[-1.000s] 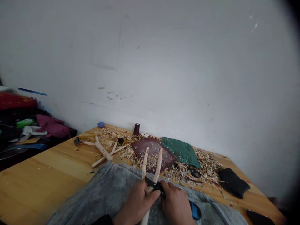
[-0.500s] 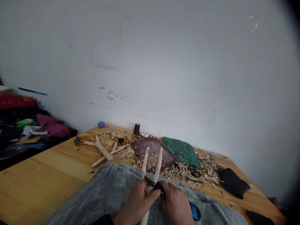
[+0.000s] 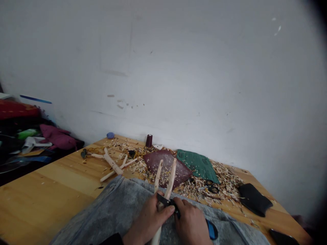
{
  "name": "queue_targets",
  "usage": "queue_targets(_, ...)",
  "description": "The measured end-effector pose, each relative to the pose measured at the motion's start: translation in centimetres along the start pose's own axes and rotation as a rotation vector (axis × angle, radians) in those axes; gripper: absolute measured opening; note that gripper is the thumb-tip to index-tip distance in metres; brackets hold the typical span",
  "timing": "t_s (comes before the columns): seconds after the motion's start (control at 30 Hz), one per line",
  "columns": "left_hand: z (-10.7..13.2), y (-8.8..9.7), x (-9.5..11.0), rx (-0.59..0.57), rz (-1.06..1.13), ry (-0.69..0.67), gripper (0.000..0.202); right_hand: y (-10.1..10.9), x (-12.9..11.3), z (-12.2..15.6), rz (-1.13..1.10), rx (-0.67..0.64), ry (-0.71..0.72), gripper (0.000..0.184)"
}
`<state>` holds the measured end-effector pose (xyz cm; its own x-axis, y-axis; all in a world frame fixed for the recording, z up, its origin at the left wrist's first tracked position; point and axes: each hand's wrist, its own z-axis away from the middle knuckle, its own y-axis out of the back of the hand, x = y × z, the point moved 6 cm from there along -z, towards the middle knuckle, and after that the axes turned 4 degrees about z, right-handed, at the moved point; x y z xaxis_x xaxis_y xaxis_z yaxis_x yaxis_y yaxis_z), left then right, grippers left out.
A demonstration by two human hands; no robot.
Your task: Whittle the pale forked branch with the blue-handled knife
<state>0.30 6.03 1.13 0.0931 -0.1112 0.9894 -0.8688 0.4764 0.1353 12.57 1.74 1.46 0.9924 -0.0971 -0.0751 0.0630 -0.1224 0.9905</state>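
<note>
Wooden table (image 3: 46, 194): extends beyond the fingers. Grey cloth (image 3: 109, 207): lies beneath them. Forked stick (image 3: 170, 180): clasped by the left hand (image 3: 149, 217); 2 prongs project beyond its fingers. Knife (image 3: 163, 199): handle enclosed by the right hand (image 3: 191, 219); blade crosses the stick beside the left fingers.

Clock centred on forked stick (image 3: 171, 179): peeled wood, pale, matt, faintly ridged. Knife (image 3: 165, 200) at 6: dark metal blade, dull; handle black and blue, looks like plastic. Below, grey cloth (image 3: 120, 204), matt, mottled, soft nap. Brown sheet (image 3: 167, 164), 12: smooth, slight sheen, leather-like. Green cloth (image 3: 195, 164), 2: matt, creased. Shavings (image 3: 230, 178), 2–3: rough, curled wood. Black pad (image 3: 255, 199), 3: smooth, matt. Table (image 3: 38, 197), 9: smooth wood, soft gloss. Wall (image 3: 178, 68), 12: matt paint, scuffed.
</note>
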Motion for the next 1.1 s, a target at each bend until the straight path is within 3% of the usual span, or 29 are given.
queue_targets(0.5,0.46,0.08,0.80,0.011,-0.096,-0.007,0.022,0.44,-0.07,0.01,0.020,0.005,-0.025,0.028)
queue_targets(1.1,0.14,0.04,0.13,-0.015,-0.091,0.009,0.023,0.15,-0.18,0.14,0.100,0.028,-0.029,0.028)
